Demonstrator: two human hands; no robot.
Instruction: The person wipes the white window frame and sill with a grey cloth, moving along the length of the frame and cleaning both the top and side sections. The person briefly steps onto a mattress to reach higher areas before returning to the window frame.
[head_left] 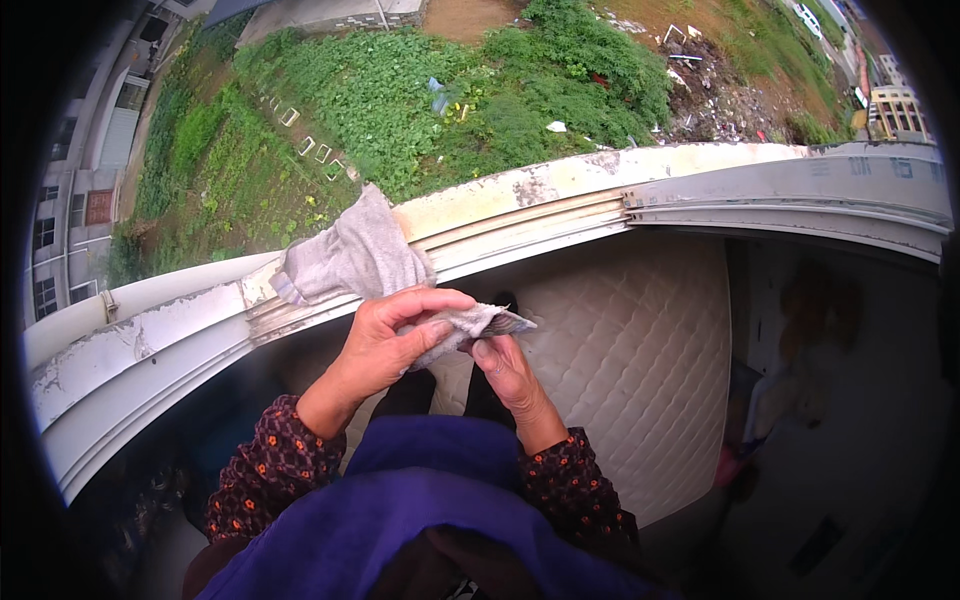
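Looking down from far away, I see the left hand (pixel 385 335) and the right hand (pixel 508 372) close together, just inside the window ledge (pixel 520 192). The left hand is nearly closed, with a bit of gray cloth (pixel 455 325) pinched between its thumb and fingers. The right hand is bent in at the cloth's other end, with its thumb up against it; its other fingers are mostly hidden, so I cannot tell how tight that grip is. The cloth is up in the air between them, and its pointy tip sticks out to the right. A gray rag (pixel 355 250) lies in folds over the ledge, just past the left hand. I cannot tell if the two are one piece. Below is a pale mattress (pixel 640 370), and outside are green plants (pixel 350 110).
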